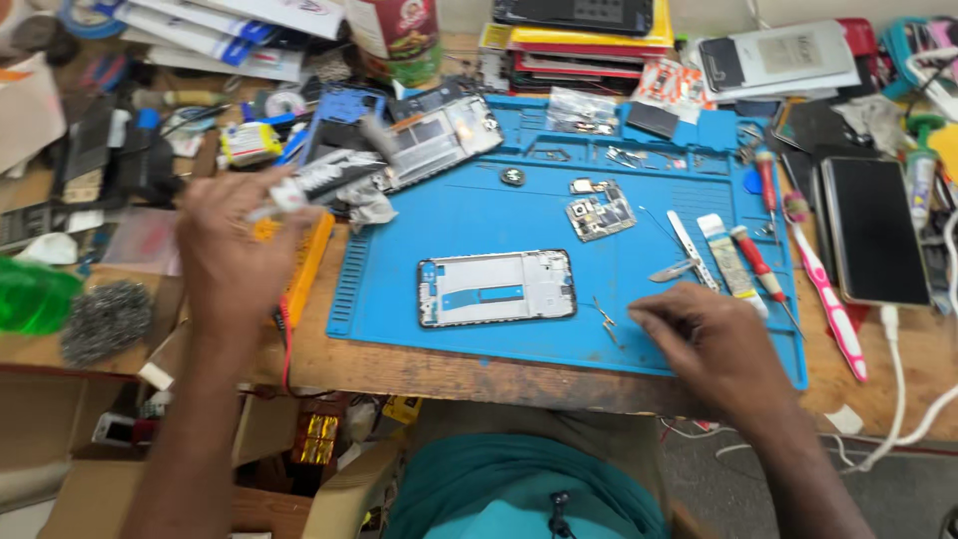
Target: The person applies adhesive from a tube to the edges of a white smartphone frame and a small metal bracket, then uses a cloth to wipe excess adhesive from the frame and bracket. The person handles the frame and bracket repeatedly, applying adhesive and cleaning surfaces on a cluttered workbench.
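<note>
My left hand (235,245) is raised at the left edge of the blue work mat (469,215) and grips a silver glue tube (319,178) that points right. Fingers curled, my right hand (714,339) rests on the mat's front right corner; I cannot tell whether it pinches anything. A phone frame (496,287) lies flat in the middle of the mat, between both hands. A small circuit board (599,215) lies behind it. Tweezers (684,262) and red-handled screwdrivers (760,265) lie just beyond my right hand.
A dark phone (873,230) with a white cable lies at the right, beside a pink toothbrush (823,289). Another opened phone (439,135) sits at the mat's back left. A yellow multimeter (307,265), steel wool (105,319), a green bottle (30,294) and stacked boxes crowd the wooden bench.
</note>
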